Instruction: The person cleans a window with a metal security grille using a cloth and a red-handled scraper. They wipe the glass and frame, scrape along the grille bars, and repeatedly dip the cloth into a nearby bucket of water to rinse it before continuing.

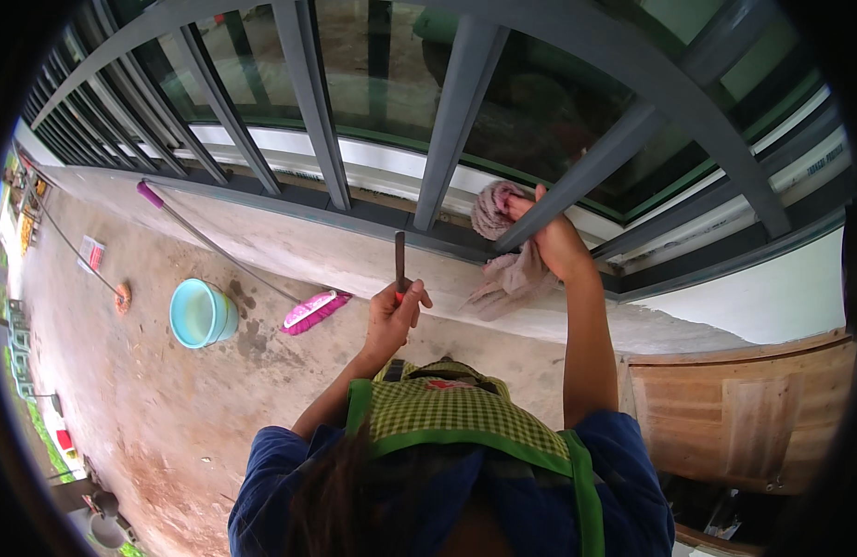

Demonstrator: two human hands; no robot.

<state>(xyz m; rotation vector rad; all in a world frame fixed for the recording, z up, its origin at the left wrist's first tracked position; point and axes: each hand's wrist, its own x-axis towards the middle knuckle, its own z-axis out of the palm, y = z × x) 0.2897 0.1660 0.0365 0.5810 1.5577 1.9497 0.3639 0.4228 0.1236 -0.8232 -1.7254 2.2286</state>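
Note:
My left hand [395, 311] is closed around the red handle of a flat-bladed scraper [400, 259], its dark blade pointing up in front of the window ledge. My right hand [557, 237] reaches between the grey metal window bars [581, 170] and grips a greyish-pink cloth [496, 209]. One bunched end of the cloth lies inside the bars by the white window frame [381, 158]. The rest hangs down over the sill [456, 245] on my side. Part of my right hand is hidden behind a bar.
A light-blue bucket [203, 313] holding cloudy liquid stands on the concrete floor [157, 397]. Beside it, a broom with pink bristles [317, 311] leans against the wall. A wooden cabinet [738, 418] is at my right. Dark glass panes [383, 76] lie behind the bars.

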